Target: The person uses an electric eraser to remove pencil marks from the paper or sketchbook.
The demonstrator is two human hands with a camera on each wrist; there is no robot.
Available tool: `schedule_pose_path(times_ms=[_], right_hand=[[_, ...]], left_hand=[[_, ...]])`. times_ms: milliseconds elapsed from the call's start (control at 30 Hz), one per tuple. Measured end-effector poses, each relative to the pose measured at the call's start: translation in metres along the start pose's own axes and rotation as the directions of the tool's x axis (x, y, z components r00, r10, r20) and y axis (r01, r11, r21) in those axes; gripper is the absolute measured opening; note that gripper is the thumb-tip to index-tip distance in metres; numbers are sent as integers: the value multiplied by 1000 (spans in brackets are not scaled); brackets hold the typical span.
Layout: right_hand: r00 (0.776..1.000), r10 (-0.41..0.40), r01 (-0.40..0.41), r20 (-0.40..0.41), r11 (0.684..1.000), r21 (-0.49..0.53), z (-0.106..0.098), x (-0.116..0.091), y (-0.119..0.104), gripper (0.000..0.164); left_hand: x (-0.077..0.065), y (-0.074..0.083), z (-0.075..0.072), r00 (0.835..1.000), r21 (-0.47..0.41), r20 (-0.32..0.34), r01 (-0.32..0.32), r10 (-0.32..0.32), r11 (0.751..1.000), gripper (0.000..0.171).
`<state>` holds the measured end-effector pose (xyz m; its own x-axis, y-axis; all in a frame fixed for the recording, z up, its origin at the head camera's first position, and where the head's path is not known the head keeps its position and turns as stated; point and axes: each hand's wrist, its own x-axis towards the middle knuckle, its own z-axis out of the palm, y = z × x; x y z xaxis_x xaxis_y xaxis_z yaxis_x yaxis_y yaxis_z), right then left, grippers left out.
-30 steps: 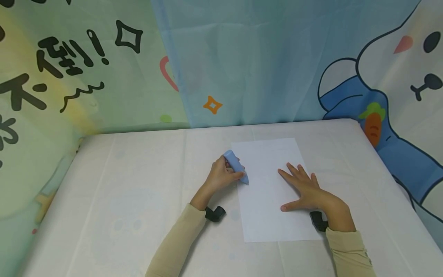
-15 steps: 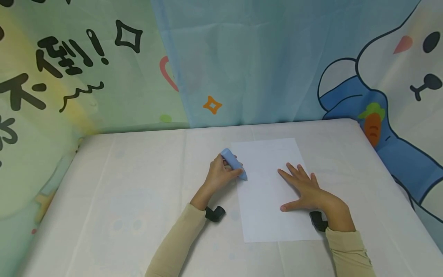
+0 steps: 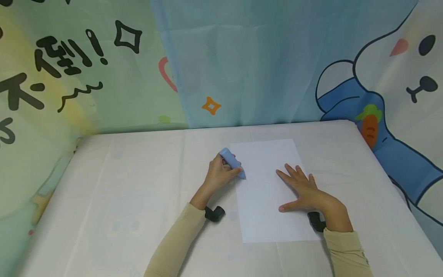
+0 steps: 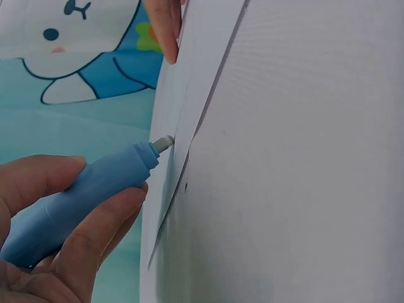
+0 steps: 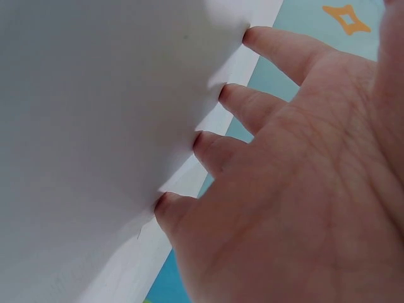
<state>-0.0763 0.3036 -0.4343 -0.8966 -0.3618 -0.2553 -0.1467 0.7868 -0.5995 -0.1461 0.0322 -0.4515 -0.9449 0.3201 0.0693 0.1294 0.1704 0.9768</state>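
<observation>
My left hand (image 3: 216, 175) grips a chunky light-blue marker (image 3: 230, 157) between thumb and fingers, over the left edge of a white sheet of paper (image 3: 259, 219). In the left wrist view the marker's slanted grey tip (image 4: 163, 144) is uncapped, points away from the fingers and sits right at the sheet's surface. My right hand (image 3: 306, 192) lies spread on the right half of the sheet, thumb held apart. The right wrist view shows the fingertips (image 5: 203, 144) of that hand pressed down on the paper.
A white cloth (image 3: 138, 200) covers the table under the sheet. Behind it hangs a printed curtain (image 3: 249, 69) with a cartoon animal on the right. Each wrist carries a small black camera, the left one (image 3: 214, 214) beside the sleeve.
The left hand and the marker have shifted slightly up and left, the tip moving a little farther along the sheet's left edge. The right hand has stayed in place on the paper.
</observation>
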Motion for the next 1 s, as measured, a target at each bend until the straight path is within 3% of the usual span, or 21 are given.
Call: schedule_pose_path(times_ms=[1000], right_hand=[[1000,4,-4,4,1000,-1,-1,-1,0,112]], left_hand=[[2,3,4,1000,26,3,-28,28,999,41]])
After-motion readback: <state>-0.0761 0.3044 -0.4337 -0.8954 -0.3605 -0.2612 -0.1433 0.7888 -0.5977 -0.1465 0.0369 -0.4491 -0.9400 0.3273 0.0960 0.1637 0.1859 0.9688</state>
